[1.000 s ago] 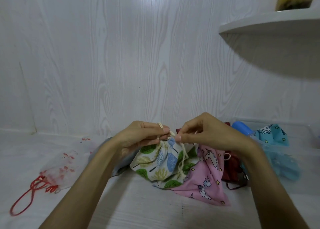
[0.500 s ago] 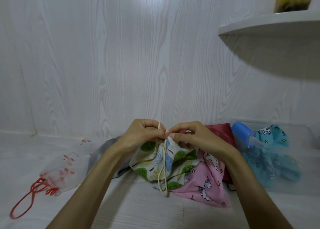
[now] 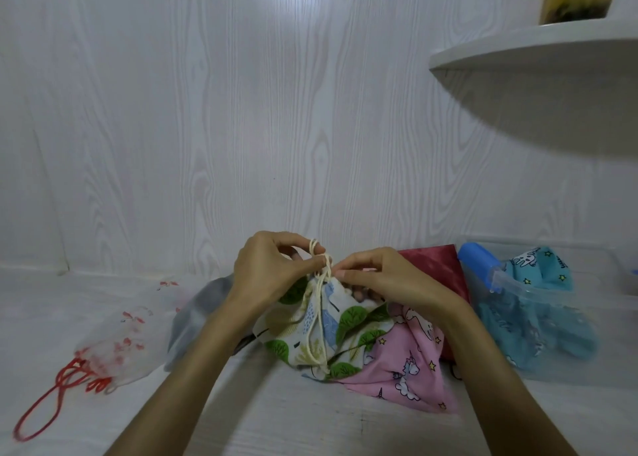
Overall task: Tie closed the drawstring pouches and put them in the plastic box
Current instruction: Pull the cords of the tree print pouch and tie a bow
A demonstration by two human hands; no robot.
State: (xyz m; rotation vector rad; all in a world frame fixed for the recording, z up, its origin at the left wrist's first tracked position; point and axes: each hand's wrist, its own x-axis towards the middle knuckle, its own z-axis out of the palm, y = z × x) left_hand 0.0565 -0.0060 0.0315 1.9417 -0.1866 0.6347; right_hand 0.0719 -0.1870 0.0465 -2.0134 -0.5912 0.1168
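Pouch (image 3: 331, 331), tree-printed, cream drawstring (image 3: 319, 321) dangling.

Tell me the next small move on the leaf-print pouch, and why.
Probably pull the cream drawstring ends apart to snug the knot: both the left hand and right hand pinch cord at the leaf-print pouch mouth, with a loop standing loose above.
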